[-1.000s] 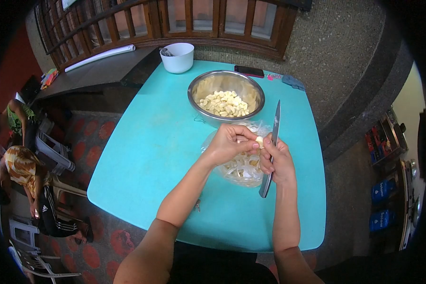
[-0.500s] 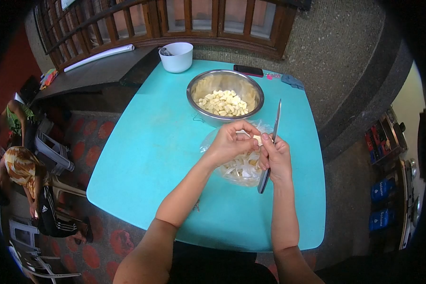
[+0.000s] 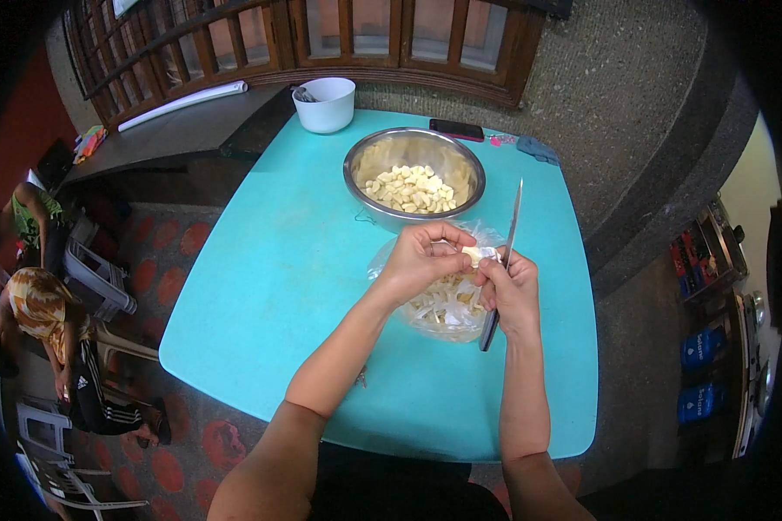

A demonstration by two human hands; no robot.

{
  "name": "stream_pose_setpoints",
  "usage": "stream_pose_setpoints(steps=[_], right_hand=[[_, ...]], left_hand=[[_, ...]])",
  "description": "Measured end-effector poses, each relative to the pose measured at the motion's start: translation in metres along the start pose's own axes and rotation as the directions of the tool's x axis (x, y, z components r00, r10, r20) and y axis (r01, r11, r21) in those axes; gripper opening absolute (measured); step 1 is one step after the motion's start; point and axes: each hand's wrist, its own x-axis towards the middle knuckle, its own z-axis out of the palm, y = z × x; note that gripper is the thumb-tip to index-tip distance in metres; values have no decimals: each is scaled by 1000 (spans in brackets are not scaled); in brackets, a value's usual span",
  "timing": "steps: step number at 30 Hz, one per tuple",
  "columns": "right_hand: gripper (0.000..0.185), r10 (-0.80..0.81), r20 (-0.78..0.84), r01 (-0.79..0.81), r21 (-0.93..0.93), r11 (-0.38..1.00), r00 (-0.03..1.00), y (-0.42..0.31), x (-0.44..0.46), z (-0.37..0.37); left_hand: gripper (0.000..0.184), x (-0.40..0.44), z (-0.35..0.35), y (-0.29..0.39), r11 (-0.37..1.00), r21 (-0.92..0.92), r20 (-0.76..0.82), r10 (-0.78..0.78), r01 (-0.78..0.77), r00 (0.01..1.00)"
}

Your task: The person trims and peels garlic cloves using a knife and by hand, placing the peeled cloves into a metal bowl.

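My left hand (image 3: 427, 259) pinches a pale garlic clove (image 3: 476, 253) between thumb and fingertips. Opposite it, my right hand (image 3: 510, 286) keeps a knife (image 3: 514, 217) in its grip, blade pointing up and away from me. The right thumb and fingertip also touch whitish, papery skin on the clove. Below both hands, a clear plastic bag (image 3: 382, 260) holds pale peels (image 3: 447, 311); the hands cover part of it. Just beyond stands a steel bowl (image 3: 356, 187) with many peeled garlic cloves (image 3: 413, 188) inside.
The turquoise table (image 3: 261, 278) carries a white bowl (image 3: 326, 108) at the back left. A phone (image 3: 456, 130) and a dark cloth (image 3: 537, 149) lie along the far edge. Two people sit at the left, one in a patterned shirt (image 3: 43, 304), near plastic chairs (image 3: 100, 278).
My right hand has shifted slightly right, away from the left fingers, with the knife. More white skin now shows between the hands, beside the clove. The bowls have not moved.
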Motion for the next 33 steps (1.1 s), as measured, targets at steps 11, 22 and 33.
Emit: stream_pose_setpoints(steps=[11, 22, 33], right_hand=[[9, 20, 6, -21, 63, 998, 1000, 5, 1, -1], [7, -116, -2, 114, -197, 974, 993, 4, 2, 2], [9, -12, 33, 14, -58, 998, 999, 3, 2, -4]], left_hand=[[23, 5, -11, -16, 922, -347, 161, -123, 173, 979], [21, 0, 6, -8, 971, 198, -33, 144, -135, 989], [17, -1, 0, -2, 997, 79, -54, 6, -2, 999]])
